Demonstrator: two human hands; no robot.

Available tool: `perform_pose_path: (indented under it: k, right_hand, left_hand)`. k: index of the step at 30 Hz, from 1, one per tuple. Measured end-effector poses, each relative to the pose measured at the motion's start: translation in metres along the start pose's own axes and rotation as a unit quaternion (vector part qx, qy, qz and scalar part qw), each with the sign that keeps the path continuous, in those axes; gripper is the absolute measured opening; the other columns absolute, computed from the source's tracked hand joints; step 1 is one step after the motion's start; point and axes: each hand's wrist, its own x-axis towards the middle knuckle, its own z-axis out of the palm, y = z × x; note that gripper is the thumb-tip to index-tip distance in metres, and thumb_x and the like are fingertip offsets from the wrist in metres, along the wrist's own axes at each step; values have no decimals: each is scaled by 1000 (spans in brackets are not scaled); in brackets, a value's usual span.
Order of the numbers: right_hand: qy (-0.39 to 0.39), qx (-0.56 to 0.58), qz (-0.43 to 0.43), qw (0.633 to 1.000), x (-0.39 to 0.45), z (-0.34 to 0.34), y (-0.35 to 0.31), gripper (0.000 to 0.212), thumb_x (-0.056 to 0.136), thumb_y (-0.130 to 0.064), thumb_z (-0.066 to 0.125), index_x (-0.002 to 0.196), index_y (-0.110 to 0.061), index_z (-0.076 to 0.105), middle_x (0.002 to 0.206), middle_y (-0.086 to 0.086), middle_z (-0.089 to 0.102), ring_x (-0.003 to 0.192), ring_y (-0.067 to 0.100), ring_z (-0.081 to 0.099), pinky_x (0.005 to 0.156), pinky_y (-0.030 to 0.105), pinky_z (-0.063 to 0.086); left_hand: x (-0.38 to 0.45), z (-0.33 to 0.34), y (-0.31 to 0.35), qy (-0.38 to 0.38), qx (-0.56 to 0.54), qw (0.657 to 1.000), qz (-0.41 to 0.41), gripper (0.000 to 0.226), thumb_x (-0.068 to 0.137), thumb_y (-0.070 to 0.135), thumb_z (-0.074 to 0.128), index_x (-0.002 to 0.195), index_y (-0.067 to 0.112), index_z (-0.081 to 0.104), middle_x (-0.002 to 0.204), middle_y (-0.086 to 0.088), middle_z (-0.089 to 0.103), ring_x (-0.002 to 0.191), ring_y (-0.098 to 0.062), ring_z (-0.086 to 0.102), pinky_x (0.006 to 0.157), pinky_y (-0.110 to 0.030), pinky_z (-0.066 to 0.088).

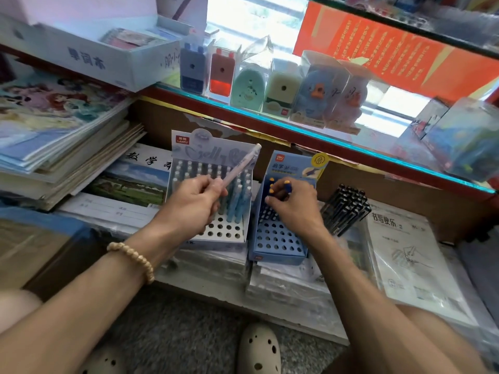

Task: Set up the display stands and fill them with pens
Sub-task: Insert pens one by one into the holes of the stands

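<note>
The right hand (293, 205) pinches dark blue pens (280, 188) over the blue stand (278, 238); crowding several at once risks missed holes. Left of that stand, the left hand (193, 205) grips a pale pen (240, 166) above the white stand (216, 211), which could tip if knocked.

Upper left of the frame: an open white box (108, 54) with blue lettering sits above a slanted stack of illustrated books (54, 130), with landscape-cover notebooks (129, 182) lying lower and to the right of the stack. Upper centre: boxed pencil sharpeners (270, 85) stand in a row on a glass shelf (337, 143), in front of a red banner (391, 49). Lower right: plastic-wrapped paper packs (410, 255); bottom centre: perforated cream clogs (258, 349) on grey floor.
</note>
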Motion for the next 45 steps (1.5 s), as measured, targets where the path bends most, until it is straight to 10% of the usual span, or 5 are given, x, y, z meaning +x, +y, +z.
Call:
perform_pose_path:
  k: [8, 15, 24, 32, 45]
  right_hand:
    - [85, 157, 60, 982, -7, -6, -9, 9, 94, -20, 66, 89, -13, 68, 76, -2, 65, 65, 8, 58, 60, 24, 47]
    - [13, 664, 168, 728, -12, -19, -32, 34, 105, -25, 40, 76, -13, 53, 63, 4, 54, 45, 12, 42, 41, 22, 32]
    - [64, 706, 199, 676, -19, -14, -40, 35, 107, -25, 38, 74, -14, 46, 59, 3, 52, 43, 10, 42, 40, 21, 35]
    - [9, 382, 161, 910, -21, -33, -30, 22, 101, -29, 54, 85, -14, 55, 63, -3, 47, 54, 9, 41, 53, 25, 35]
    - [43, 369, 69, 926, -23, -63, -8, 6, 92, -12, 67, 95, -7, 70, 82, 6, 72, 69, 11, 64, 58, 20, 51]
  left_hand:
    - [-2, 5, -2, -7, -20, 1000, -5, 27, 101, 37, 46, 91, 16, 57, 61, 5, 41, 47, -7, 36, 42, -21, 30]
    - [-10, 19, -9, -49, 17, 999, -12, 24, 91, 35, 62, 88, 14, 71, 56, 13, 50, 51, -4, 42, 54, -21, 34]
    - [-18, 31, -11, -152, -46, 986, -51, 25, 88, 32, 67, 86, 9, 75, 54, 6, 39, 48, -8, 32, 47, -23, 24]
    - [-10, 22, -13, -44, -39, 997, -46, 24, 92, 28, 62, 87, 8, 74, 56, 5, 45, 51, -10, 36, 45, -19, 33]
    - [-3, 22, -13, -51, -1, 998, -44, 27, 93, 36, 60, 93, 11, 71, 58, 5, 41, 50, -9, 34, 45, -21, 31]
